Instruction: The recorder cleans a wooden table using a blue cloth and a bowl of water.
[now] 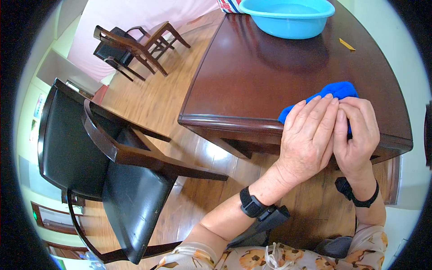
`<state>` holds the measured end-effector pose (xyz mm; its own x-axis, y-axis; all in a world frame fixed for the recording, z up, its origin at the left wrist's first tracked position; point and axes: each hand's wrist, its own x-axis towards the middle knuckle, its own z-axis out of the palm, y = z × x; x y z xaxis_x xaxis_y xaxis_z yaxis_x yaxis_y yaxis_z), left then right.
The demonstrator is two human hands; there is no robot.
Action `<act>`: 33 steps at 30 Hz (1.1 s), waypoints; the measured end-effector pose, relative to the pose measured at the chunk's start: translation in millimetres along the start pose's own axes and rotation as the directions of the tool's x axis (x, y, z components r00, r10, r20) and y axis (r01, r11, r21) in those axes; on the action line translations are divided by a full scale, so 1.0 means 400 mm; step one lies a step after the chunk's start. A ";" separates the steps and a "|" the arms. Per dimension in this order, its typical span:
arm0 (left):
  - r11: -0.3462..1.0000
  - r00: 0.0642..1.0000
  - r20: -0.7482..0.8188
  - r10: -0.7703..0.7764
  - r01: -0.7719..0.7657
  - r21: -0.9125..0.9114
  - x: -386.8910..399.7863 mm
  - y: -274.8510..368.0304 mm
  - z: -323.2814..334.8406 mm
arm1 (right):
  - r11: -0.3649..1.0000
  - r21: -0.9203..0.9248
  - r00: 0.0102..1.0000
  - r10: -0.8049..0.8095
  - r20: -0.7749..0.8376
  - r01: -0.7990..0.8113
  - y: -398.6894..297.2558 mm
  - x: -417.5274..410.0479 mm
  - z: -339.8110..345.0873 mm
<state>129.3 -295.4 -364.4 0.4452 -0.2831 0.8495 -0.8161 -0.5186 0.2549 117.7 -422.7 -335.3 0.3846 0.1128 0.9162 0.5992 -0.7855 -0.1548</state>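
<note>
A bright blue cloth lies bunched on the near edge of a dark, polished wooden table. My left hand rests over the cloth's left part, its fingers extended side by side and pressing on it. Close against it, my right hand holds the cloth's right part with bent fingers. Both hands hide much of the cloth. Farther back on the table stands a light blue plastic basin with what looks like water inside.
A small yellow strip lies right of the basin. Behind the basin's left side is a striped, printed bag. An armchair with a black seat stands close on the left. Farther off are a wooden chair and another black armchair.
</note>
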 end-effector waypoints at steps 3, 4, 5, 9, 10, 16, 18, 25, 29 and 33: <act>1.000 1.000 -0.005 -0.001 0.001 -0.003 0.001 0.001 0.001 | 1.000 -0.001 1.000 -0.005 -0.002 0.005 0.000 0.002 -0.001; 1.000 1.000 -0.005 -0.002 0.002 -0.003 0.003 0.001 0.001 | 1.000 0.001 1.000 -0.007 -0.004 0.007 0.000 0.002 -0.001; 1.000 1.000 -0.021 -0.002 0.002 -0.001 0.005 0.001 0.001 | 1.000 0.001 1.000 -0.007 -0.004 0.007 0.000 0.002 -0.001; 1.000 1.000 -0.026 -0.002 0.003 0.010 0.005 0.000 -0.001 | 1.000 0.006 1.000 0.004 0.004 -0.004 0.000 0.002 0.000; 1.000 1.000 -0.026 -0.003 0.003 0.011 0.004 -0.001 -0.001 | 1.000 0.008 1.000 -0.001 0.005 0.001 0.000 0.003 0.000; 1.000 1.000 -0.005 0.010 -0.010 -0.007 0.001 -0.003 -0.002 | 1.000 0.027 1.000 0.000 0.008 0.000 0.001 0.002 -0.003; 0.999 1.000 0.011 -0.016 0.016 -0.043 0.000 -0.001 -0.006 | 1.000 0.027 0.999 0.011 0.050 -0.012 0.007 0.001 -0.011; 0.992 0.994 -0.100 0.044 -0.055 -0.116 -0.007 -0.021 -0.006 | 0.994 -0.089 0.937 0.095 0.335 -0.069 -0.037 0.023 -0.040; 0.995 0.996 -0.050 0.077 -0.079 -0.059 -0.011 -0.022 -0.010 | 0.990 -0.135 0.937 0.074 0.343 -0.029 -0.022 0.010 -0.031; 0.997 0.999 -0.007 0.051 -0.051 -0.051 -0.003 -0.008 -0.018 | 0.947 -0.315 0.936 0.163 0.311 -0.060 0.048 0.030 -0.070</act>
<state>128.6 -287.7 -363.0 0.4008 -0.3033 0.8645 -0.8554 -0.4618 0.2346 114.2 -453.3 -317.0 0.6761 0.1673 0.7176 0.3230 -0.9426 -0.0846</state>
